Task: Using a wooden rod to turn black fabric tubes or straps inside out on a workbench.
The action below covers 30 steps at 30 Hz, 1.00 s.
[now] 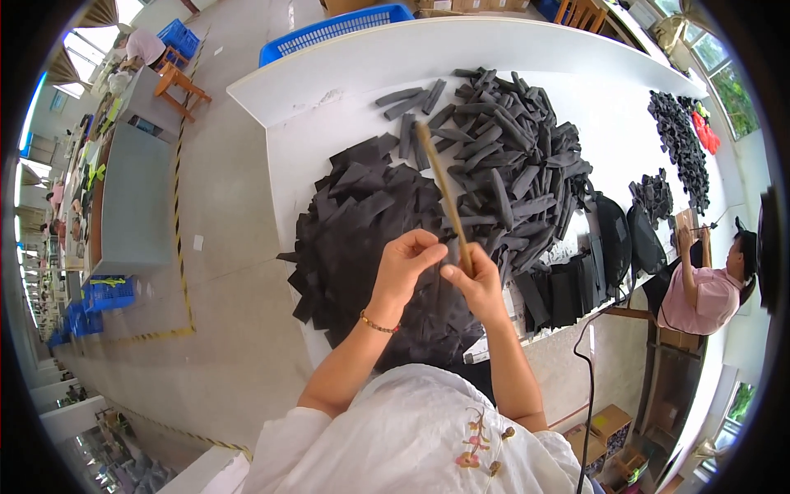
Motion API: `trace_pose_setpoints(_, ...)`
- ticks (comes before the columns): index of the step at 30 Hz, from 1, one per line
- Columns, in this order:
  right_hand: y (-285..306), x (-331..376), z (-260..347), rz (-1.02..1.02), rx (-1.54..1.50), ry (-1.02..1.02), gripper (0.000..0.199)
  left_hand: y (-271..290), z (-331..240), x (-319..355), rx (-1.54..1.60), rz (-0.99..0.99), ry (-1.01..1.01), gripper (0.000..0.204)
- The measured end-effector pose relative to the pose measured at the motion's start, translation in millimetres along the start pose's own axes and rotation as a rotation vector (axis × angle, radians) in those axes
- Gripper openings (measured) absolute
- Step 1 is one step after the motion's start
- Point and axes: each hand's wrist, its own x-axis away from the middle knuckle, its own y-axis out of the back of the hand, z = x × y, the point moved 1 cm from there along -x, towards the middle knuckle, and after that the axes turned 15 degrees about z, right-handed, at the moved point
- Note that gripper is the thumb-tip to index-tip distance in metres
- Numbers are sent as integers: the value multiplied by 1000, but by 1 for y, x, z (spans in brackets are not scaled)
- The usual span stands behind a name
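My right hand (pixel 479 278) is closed round the lower end of a long, thin, yellowish-brown stick (pixel 444 185), which points up and away to the left. Close beside it, my left hand (pixel 408 262) has its fingers curled and pinched near the stick. Whatever lies in that pinch is too dark to make out. Both hands are over a heap of flat black pieces of sheet material (pixel 362 214) on the white table (pixel 294 152). Beyond and to the right is a big pile of narrow black rolled tubes (pixel 527 156).
A raised white board (pixel 444 48) edges the table's far side, with a blue crate (pixel 337 31) behind it. Black strips (pixel 564 292) and a round black mesh object (pixel 611 243) lie on the right. A co-worker (pixel 712 284) works there. A black cable (pixel 588 362) hangs down.
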Motion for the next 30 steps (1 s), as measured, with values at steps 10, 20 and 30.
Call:
trace_pose_setpoints(10,23,-9,-5,99,92,-161,17,33,35,-11,630,-423,36,25)
trace_pose_setpoints(20,106,-60,28,-472,-75,79,25,-5,97,-38,-1085,273,-232,8)
trace_pose_setpoints(30,101,85,-62,-649,-121,-111,17,-34,192,-84,-1944,582,57,9)
